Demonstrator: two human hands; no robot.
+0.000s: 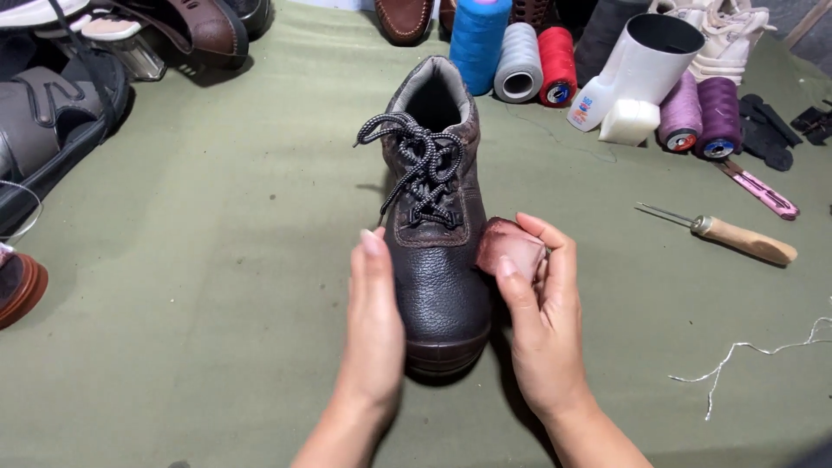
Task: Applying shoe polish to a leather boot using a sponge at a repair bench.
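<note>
Green table: I see boot lengthwise, toe near; left hand flat alongside, right hand pinching reddish cloth w/ fingers.

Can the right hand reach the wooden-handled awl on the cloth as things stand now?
Probably yes. The awl lies on bare cloth, nothing between it and the right hand, but that hand holds a reddish pad.

Dark brown pebbled-leather lace-up boot: inner side hidden behind left hand.
Reddish-brown cloth pad: lower part covered by right hand fingers.
Grey strapped sandal, far left of hands: cut off at edge.
Brown loafer, beyond hands: cropped at top.
Both forearms: cut off at bottom.
</note>
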